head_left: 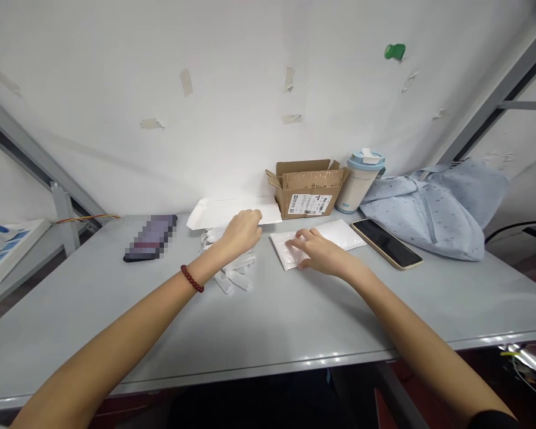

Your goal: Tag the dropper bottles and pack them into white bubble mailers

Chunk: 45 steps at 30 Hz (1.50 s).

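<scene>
My left hand (243,231), a dark red bead bracelet (192,278) on its wrist, is closed just in front of a white paper-like sheet with raised edges (223,211). Its fingertips face away, so what they hold, if anything, is hidden. Partly under this hand lies a heap of small white strip-like pieces (237,279). My right hand (317,251) rests on a stack of shiny clear plastic bags (286,253), thumb and fingers apart. A white stretch of the stack (343,232) runs out behind that hand.
An open cardboard box (310,187) with labels stands by the wall. Right of it are a cup with a blue lid (360,182), a phone (386,243) and a light blue cloth bag (433,214). A dark, partly blurred phone-like object (149,238) lies left on the grey table (232,333).
</scene>
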Tool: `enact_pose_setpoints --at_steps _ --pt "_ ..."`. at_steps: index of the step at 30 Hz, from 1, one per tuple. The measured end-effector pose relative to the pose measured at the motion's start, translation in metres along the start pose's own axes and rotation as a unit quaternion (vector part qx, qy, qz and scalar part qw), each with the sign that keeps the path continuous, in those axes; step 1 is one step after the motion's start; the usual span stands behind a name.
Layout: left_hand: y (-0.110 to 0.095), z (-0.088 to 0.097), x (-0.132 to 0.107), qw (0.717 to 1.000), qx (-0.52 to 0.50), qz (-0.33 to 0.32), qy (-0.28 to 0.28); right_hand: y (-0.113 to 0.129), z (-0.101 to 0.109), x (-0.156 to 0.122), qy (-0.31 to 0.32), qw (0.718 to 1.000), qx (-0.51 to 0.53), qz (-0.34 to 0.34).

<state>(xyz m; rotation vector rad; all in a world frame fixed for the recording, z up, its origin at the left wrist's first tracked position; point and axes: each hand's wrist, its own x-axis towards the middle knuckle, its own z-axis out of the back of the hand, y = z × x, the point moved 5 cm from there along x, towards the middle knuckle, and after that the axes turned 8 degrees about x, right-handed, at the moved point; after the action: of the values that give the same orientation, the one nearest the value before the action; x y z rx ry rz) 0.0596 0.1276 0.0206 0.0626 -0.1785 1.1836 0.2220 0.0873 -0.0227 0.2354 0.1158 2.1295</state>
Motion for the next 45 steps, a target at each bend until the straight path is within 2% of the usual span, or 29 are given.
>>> enact_pose_setpoints --at_steps 2,7,11,13,15,17,19,21,23,25,26,28,30,32,34,36,38,39,42,45 --pt "0.005 -0.004 0.004 0.999 0.054 -0.003 -0.006 -0.001 0.002 0.000 -0.003 1.000 0.004 0.009" --pt "0.007 -0.016 0.010 0.994 0.109 0.000 -0.011 0.006 -0.004 0.004 -0.036 0.999 -0.019 0.033" --pt "0.005 -0.015 0.017 0.990 0.137 0.003 -0.017 0.012 -0.011 0.008 -0.053 0.998 -0.020 0.040" --pt "0.003 -0.011 0.015 0.989 0.145 0.003 -0.019 0.015 -0.007 0.008 -0.092 0.995 -0.005 0.042" --pt "-0.004 -0.006 0.007 0.988 0.153 -0.008 -0.027 0.020 0.004 0.005 -0.177 0.983 -0.003 0.054" --pt "-0.016 -0.001 -0.007 0.985 0.162 -0.050 -0.045 0.027 0.015 0.001 -0.263 0.961 -0.033 0.078" --pt "-0.032 0.002 -0.026 0.976 0.161 -0.120 -0.082 0.036 0.020 -0.002 -0.300 0.944 -0.086 0.106" --pt "-0.045 0.004 -0.045 0.961 0.143 -0.196 -0.136 0.041 0.019 -0.002 -0.291 0.939 -0.135 0.126" --pt "-0.050 0.006 -0.059 0.944 0.109 -0.239 -0.197 0.042 0.016 -0.001 -0.267 0.942 -0.159 0.125" --pt "-0.040 0.009 -0.065 0.937 0.064 -0.220 -0.264 0.038 0.015 0.001 -0.251 0.948 -0.165 0.108" --pt "-0.029 0.012 -0.066 0.935 0.042 -0.185 -0.299 0.035 0.015 0.001 -0.248 0.949 -0.166 0.098" --pt "0.000 0.018 -0.065 0.931 0.004 -0.083 -0.356 0.030 0.017 0.002 -0.249 0.950 -0.168 0.086" --pt "0.031 0.022 -0.064 0.924 -0.021 0.010 -0.381 0.026 0.020 0.001 -0.256 0.948 -0.171 0.086" --pt "0.062 0.023 -0.061 0.927 -0.086 0.092 -0.354 0.024 0.022 0.001 -0.262 0.946 -0.169 0.093" --pt "0.087 0.018 -0.059 0.914 -0.230 0.173 -0.287 0.024 0.023 0.001 -0.263 0.946 -0.164 0.099" --pt "0.102 0.010 -0.059 0.856 -0.407 0.237 -0.212 0.024 0.023 0.001 -0.261 0.947 -0.156 0.100" --pt "0.105 0.004 -0.059 0.789 -0.533 0.257 -0.162 0.024 0.022 0.001 -0.258 0.949 -0.147 0.103" --pt "0.104 0.003 -0.059 0.769 -0.569 0.251 -0.147 0.025 0.022 0.001 -0.255 0.951 -0.141 0.106" --pt "0.094 0.001 -0.056 0.752 -0.619 0.203 -0.104 0.027 0.021 0.000 -0.241 0.957 -0.118 0.110" --pt "0.082 -0.004 -0.055 0.743 -0.637 0.194 -0.070 0.028 0.021 0.000 -0.224 0.965 -0.100 0.094"
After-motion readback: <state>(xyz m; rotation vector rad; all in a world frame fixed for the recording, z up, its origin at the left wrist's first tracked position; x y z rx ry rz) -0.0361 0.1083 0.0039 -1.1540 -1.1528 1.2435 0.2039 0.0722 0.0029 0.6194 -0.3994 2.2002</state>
